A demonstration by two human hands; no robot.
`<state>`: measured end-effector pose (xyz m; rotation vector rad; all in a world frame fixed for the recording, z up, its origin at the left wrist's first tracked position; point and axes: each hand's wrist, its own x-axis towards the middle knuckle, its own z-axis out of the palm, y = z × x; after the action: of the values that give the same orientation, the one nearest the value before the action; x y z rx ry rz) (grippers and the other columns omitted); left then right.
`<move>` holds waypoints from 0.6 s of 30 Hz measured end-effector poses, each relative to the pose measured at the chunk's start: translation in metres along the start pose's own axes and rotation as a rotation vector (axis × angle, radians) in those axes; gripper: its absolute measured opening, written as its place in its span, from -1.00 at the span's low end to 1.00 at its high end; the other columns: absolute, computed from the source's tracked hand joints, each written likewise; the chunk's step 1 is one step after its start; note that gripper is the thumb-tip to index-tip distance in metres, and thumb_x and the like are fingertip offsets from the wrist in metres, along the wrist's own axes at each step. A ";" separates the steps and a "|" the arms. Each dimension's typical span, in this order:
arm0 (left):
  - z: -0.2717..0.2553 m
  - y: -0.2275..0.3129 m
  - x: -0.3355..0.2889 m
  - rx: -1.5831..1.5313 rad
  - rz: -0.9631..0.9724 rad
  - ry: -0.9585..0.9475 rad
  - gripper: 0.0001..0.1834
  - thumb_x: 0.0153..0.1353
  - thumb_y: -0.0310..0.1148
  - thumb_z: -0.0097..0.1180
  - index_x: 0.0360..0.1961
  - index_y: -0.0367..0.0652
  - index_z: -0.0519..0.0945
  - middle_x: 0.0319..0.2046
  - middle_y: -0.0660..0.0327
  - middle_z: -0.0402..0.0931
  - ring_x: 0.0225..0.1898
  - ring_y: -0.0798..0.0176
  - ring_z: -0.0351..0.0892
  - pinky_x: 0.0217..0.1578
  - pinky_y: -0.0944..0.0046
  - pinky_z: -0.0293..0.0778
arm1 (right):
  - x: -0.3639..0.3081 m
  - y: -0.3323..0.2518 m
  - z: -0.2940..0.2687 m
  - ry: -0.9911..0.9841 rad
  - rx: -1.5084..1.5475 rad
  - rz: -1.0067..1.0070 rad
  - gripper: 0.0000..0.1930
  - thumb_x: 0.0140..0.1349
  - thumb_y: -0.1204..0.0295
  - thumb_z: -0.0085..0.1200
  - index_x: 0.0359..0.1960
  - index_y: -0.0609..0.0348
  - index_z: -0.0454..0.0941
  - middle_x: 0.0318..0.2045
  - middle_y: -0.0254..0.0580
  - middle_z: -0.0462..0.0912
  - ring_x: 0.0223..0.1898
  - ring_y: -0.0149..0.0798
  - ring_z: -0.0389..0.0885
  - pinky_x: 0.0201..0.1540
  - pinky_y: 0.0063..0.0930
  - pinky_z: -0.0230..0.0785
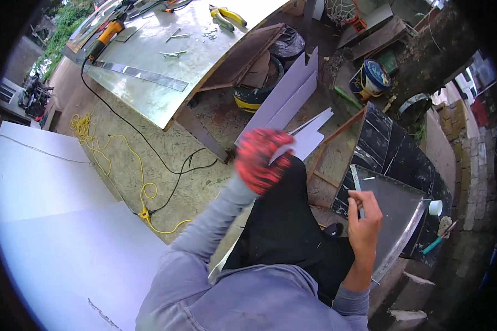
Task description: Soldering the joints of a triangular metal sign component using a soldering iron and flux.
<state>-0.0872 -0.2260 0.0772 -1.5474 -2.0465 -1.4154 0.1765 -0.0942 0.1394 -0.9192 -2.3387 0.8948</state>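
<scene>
My left hand [264, 160], in a red and black glove, is closed and slightly blurred above my left thigh. A pale edge shows at its fingers, seemingly part of the jagged white sheet piece [309, 139] beside it. Just behind, a longer folded lavender-white sheet [284, 99] leans up, its top end notched. Bare, my right hand [365, 212] pinches a slim pale blade-like strip [355, 179] that points away from me. Below that hand lies a dark grey panel [395, 201] with a light metal edge. Exactly what the slim strip is, I cannot make out.
A metal-topped table [143, 66] holds an orange power tool [106, 38], pliers [226, 16] and a metal strip [141, 75]. Cords and a yellow extension cable [143, 187] cross the floor. Large white sheets [55, 237] lie left; black marbled panels [376, 135] and a paint bucket [371, 79] stand right.
</scene>
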 end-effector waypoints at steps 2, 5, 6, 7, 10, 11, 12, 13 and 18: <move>-0.081 -0.024 0.031 0.234 0.161 0.205 -0.59 -0.02 -0.56 0.30 -0.07 -0.10 0.67 -0.10 0.14 0.69 -0.15 0.07 0.68 -0.11 0.12 0.54 | 0.023 -0.020 0.015 -0.021 0.010 -0.185 -0.82 0.29 0.69 0.13 -0.10 0.29 0.64 -0.29 -0.06 0.62 -0.31 -0.15 0.66 -0.23 -0.37 0.49; -0.172 -0.050 0.077 0.525 0.117 0.360 -0.77 0.34 -0.44 0.16 -0.01 -0.17 0.69 -0.10 0.10 0.67 -0.03 0.08 0.66 0.06 0.15 0.53 | 0.066 -0.040 0.029 -0.024 0.007 -0.346 -0.82 0.29 0.70 0.12 -0.10 0.31 0.64 -0.28 0.00 0.65 -0.27 -0.05 0.66 -0.16 -0.31 0.50; -0.195 -0.068 0.082 0.577 0.023 0.339 -0.77 0.36 -0.44 0.16 0.01 -0.13 0.69 -0.07 0.11 0.66 -0.01 0.08 0.65 0.10 0.14 0.51 | 0.081 -0.053 0.037 -0.040 0.038 -0.423 -0.81 0.28 0.70 0.11 -0.10 0.31 0.64 -0.28 0.01 0.66 -0.25 -0.02 0.67 -0.14 -0.29 0.50; -0.210 -0.083 0.087 0.624 -0.061 0.292 -0.75 0.35 -0.44 0.16 0.02 -0.11 0.69 -0.05 0.08 0.65 0.02 0.01 0.64 0.12 0.07 0.49 | 0.098 -0.067 0.046 -0.042 0.028 -0.435 -0.81 0.28 0.70 0.11 -0.10 0.31 0.64 -0.28 0.01 0.66 -0.25 -0.02 0.67 -0.14 -0.29 0.50; -0.231 -0.136 0.087 0.608 -0.059 0.100 -0.71 0.32 -0.45 0.17 0.05 -0.08 0.68 -0.02 0.04 0.63 0.06 -0.06 0.61 0.15 0.02 0.47 | 0.151 -0.112 0.080 -0.106 0.095 -0.628 -0.79 0.32 0.67 0.05 -0.07 0.32 0.65 -0.26 0.00 0.69 -0.18 -0.03 0.68 -0.05 -0.29 0.49; -0.225 -0.148 0.082 0.586 -0.112 0.085 -0.68 0.29 -0.43 0.17 0.07 -0.05 0.67 0.00 0.00 0.62 0.10 -0.13 0.57 0.17 -0.02 0.45 | 0.170 -0.122 0.094 -0.132 0.063 -0.679 -0.78 0.35 0.65 0.01 -0.04 0.32 0.65 -0.24 -0.02 0.71 -0.14 -0.07 0.69 -0.01 -0.32 0.49; -0.228 -0.148 0.074 0.591 -0.166 0.053 -0.68 0.29 -0.40 0.17 0.07 -0.03 0.67 0.03 0.01 0.61 0.09 -0.15 0.56 0.16 -0.02 0.45 | 0.187 -0.137 0.114 -0.152 0.076 -0.732 -0.76 0.34 0.64 0.01 -0.04 0.32 0.66 -0.23 -0.01 0.72 -0.13 -0.04 0.69 0.00 -0.30 0.49; -0.205 -0.153 0.080 0.544 -0.184 0.041 -0.68 0.28 -0.39 0.18 0.07 -0.02 0.67 0.05 0.02 0.61 0.10 -0.15 0.55 0.17 -0.02 0.45 | 0.207 -0.138 0.125 -0.151 0.024 -0.752 -0.75 0.33 0.64 0.00 -0.04 0.31 0.67 -0.22 0.01 0.72 -0.12 -0.01 0.68 0.01 -0.28 0.50; -0.213 -0.141 0.083 0.634 -0.227 -0.053 -0.65 0.28 -0.29 0.19 0.09 0.04 0.68 0.15 0.06 0.57 0.18 -0.15 0.49 0.24 -0.07 0.37 | 0.282 -0.192 0.198 -0.146 -0.104 -0.816 -0.70 0.27 0.63 -0.02 -0.03 0.27 0.69 -0.13 0.12 0.70 0.03 0.13 0.62 0.15 -0.10 0.45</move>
<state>-0.3159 -0.3381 0.1631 -1.1170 -2.4317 -0.6609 -0.2139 -0.0765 0.1938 0.1157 -2.5505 0.5006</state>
